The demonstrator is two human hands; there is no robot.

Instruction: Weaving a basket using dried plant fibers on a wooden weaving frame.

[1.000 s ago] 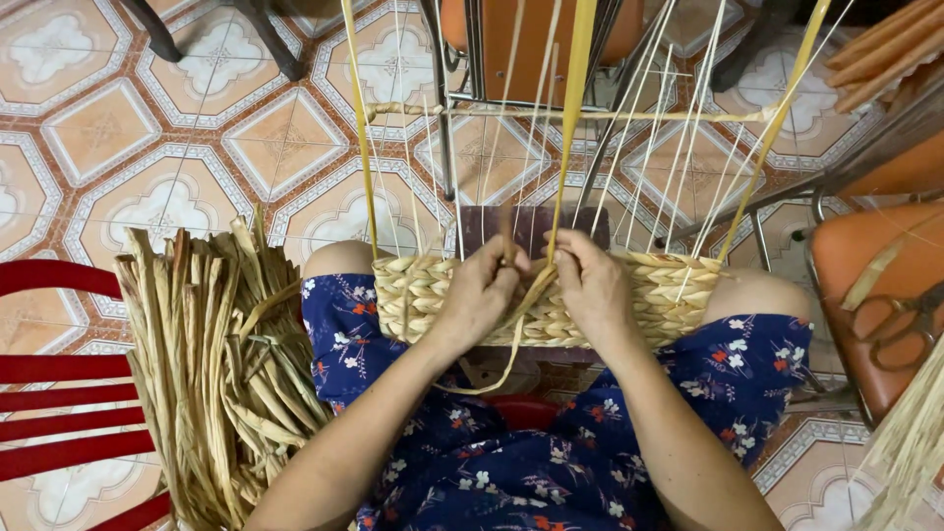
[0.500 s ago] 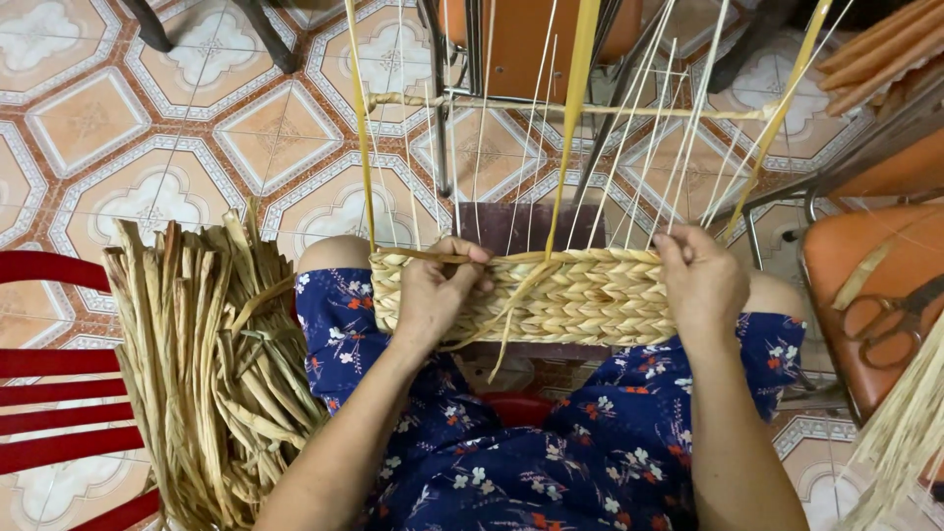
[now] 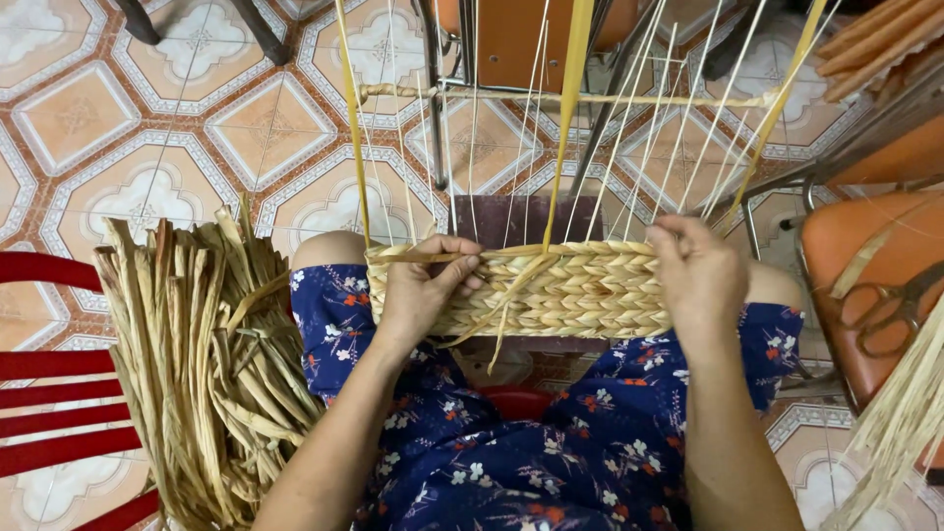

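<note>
At the woven band's [image 3: 575, 290] left edge, the left hand [image 3: 423, 290] pinches a flat strand [image 3: 433, 257]. The right hand [image 3: 700, 275] grips its right edge, bare tiled floor [image 3: 128, 157] beyond.

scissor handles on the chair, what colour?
Orange-brown, close to the chair seat colour; scissors show in the head view.

a second ago both hands sit close together at the middle of the woven band [image 3: 551, 290], pinching around the hanging yellow strip [image 3: 570, 108]. now they are well apart: the right hand [image 3: 700, 275] is out at the band's right end, its grip closed over the top edge there, and the left hand [image 3: 425, 290] is at the left end, thumb and fingers pressing a flat straw strand [image 3: 433, 258] along the top row. half a second ago the hands are already nearly this far apart. the loose strand tail [image 3: 497, 310] now hangs uncovered at the middle.
</note>
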